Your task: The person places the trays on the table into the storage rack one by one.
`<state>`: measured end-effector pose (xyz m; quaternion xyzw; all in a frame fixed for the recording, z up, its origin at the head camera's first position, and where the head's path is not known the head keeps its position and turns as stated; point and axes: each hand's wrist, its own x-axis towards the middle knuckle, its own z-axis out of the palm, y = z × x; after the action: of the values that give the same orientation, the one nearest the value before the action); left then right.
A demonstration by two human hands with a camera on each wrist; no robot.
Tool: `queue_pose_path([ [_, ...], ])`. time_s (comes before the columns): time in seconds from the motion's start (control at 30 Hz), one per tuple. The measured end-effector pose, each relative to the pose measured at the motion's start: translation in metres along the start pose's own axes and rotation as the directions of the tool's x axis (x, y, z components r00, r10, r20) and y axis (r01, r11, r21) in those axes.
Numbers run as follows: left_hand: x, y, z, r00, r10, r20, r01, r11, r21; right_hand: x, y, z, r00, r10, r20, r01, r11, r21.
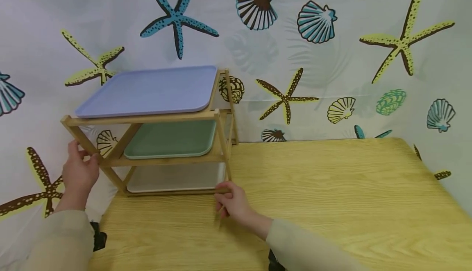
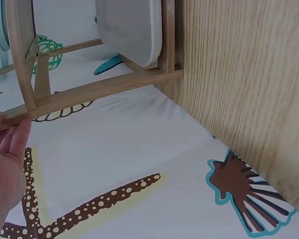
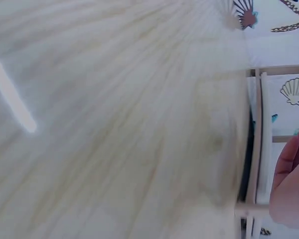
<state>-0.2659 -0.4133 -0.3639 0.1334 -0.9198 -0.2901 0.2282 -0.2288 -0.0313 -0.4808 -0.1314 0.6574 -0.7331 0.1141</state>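
Note:
A three-tier wooden rack point(image 1: 147, 118) stands at the table's back left corner. It carries a blue tray point(image 1: 147, 91) on top, a green tray point(image 1: 169, 140) in the middle and a white tray point(image 1: 173, 177) at the bottom. My left hand point(image 1: 79, 170) holds the rack's left side bar, fingers behind it and thumb in front. In the left wrist view the fingers point(image 2: 7, 159) lie against that bar point(image 2: 99, 89), below the white tray point(image 2: 132, 30). My right hand point(image 1: 232, 203) pinches the bottom front rail at its right corner. The blurred right wrist view shows this hand point(image 3: 294, 189) beside the rack point(image 3: 256, 149).
The light wooden table point(image 1: 332, 189) stretches to the right and front of the rack. A white cloth backdrop point(image 1: 332, 58) printed with starfish and shells hangs behind and to the left. The table's left edge point(image 2: 199, 114) runs close to the rack's left side.

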Motion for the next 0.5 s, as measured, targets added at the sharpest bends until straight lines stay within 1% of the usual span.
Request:
queue_pose_path([
  [0.1,-0.001,-0.001,0.0,0.999,-0.031,-0.027,0.03,0.999,-0.026,-0.007,-0.007,-0.018,1.0,0.017,0.015,-0.017,1.0,-0.001],
  [0.2,-0.003,-0.002,0.002,0.996,-0.071,-0.053,0.067,0.996,-0.06,-0.016,-0.014,-0.043,0.999,0.038,0.018,-0.037,0.999,-0.023],
  [0.27,-0.004,-0.004,0.002,0.99,-0.136,-0.045,0.13,0.985,-0.112,-0.023,-0.017,-0.059,0.999,0.041,0.016,-0.04,0.999,-0.034],
  [0.3,-0.006,-0.005,0.002,0.984,-0.172,-0.035,0.165,0.973,-0.162,-0.028,-0.019,-0.067,0.999,0.039,0.015,-0.038,0.998,-0.045],
  [0.33,-0.008,-0.005,0.002,0.978,-0.209,-0.023,0.199,0.954,-0.223,-0.033,-0.021,-0.076,0.999,0.037,0.011,-0.036,0.998,-0.054],
  [0.4,-0.015,-0.003,0.003,0.961,-0.275,-0.013,0.253,0.901,-0.352,-0.044,-0.023,-0.092,0.999,0.034,-0.007,-0.034,0.997,-0.065],
  [0.43,-0.021,-0.003,0.004,0.954,-0.299,-0.008,0.269,0.87,-0.412,-0.05,-0.025,-0.101,0.999,0.033,-0.016,-0.034,0.997,-0.073],
  [0.47,-0.027,-0.001,0.006,0.952,-0.305,-0.009,0.266,0.844,-0.465,-0.055,-0.026,-0.109,0.999,0.036,-0.027,-0.038,0.996,-0.078],
  [0.5,-0.034,0.0,0.008,0.952,-0.305,-0.018,0.257,0.83,-0.494,-0.06,-0.028,-0.117,0.998,0.04,-0.045,-0.044,0.995,-0.09],
])
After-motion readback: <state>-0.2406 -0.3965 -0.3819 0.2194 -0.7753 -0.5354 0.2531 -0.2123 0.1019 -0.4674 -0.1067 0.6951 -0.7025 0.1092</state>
